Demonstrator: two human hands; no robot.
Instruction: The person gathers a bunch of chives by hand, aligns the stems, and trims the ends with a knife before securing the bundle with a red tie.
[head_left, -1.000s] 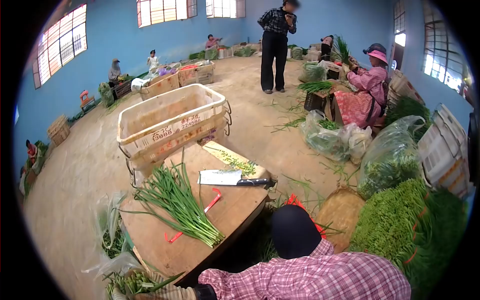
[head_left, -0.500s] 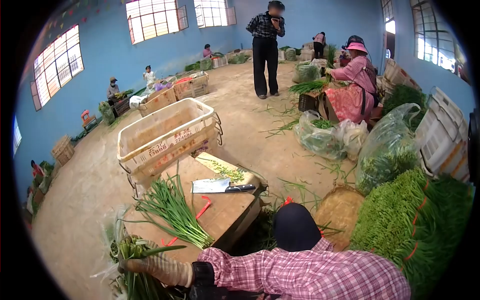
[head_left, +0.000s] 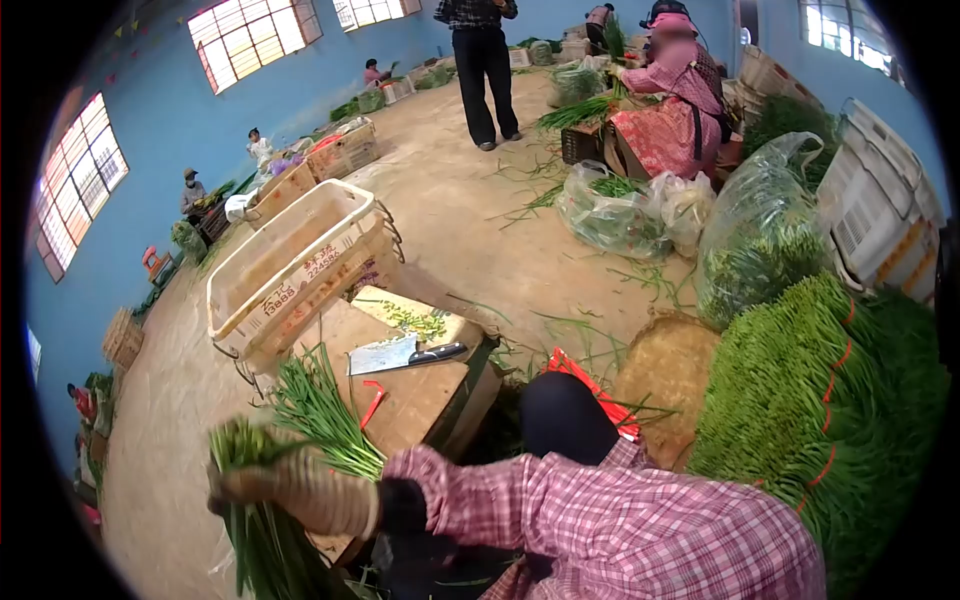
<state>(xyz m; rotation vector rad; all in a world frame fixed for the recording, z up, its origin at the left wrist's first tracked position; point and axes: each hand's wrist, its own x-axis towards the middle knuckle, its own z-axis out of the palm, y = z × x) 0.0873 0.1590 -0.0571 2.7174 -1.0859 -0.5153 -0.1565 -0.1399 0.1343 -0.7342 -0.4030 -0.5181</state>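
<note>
My right hand [head_left: 295, 490], in a tan glove with a pink plaid sleeve, reaches across to the lower left. It is somewhat smeared by motion, its fingers closed around a bunch of long green stalks [head_left: 285, 555] that look like garlic chives. Pale cut ends stick up above the glove and the leaves hang below. Beside it, a second bunch of green stalks [head_left: 325, 415] lies on a worn board-topped box [head_left: 410, 400]. A cleaver [head_left: 385, 355] with a black handle, a red strip [head_left: 372, 403] and a pale board [head_left: 375, 302] with chopped bits lie there too. My left hand does not show.
A white plastic crate [head_left: 300, 275] stands behind the box. To my right are a round woven tray [head_left: 665, 385], a large pile of green bunches [head_left: 790, 390] and filled plastic bags [head_left: 765, 240]. One co-worker [head_left: 670, 100] sits ahead; another person [head_left: 485, 75] stands. Red strips [head_left: 595, 390] lie by my knee.
The stalks in my right hand have been raised and turned, so the cut ends now stand above the glove. More red strips show beside my knee. The view has tilted down and shifted.
</note>
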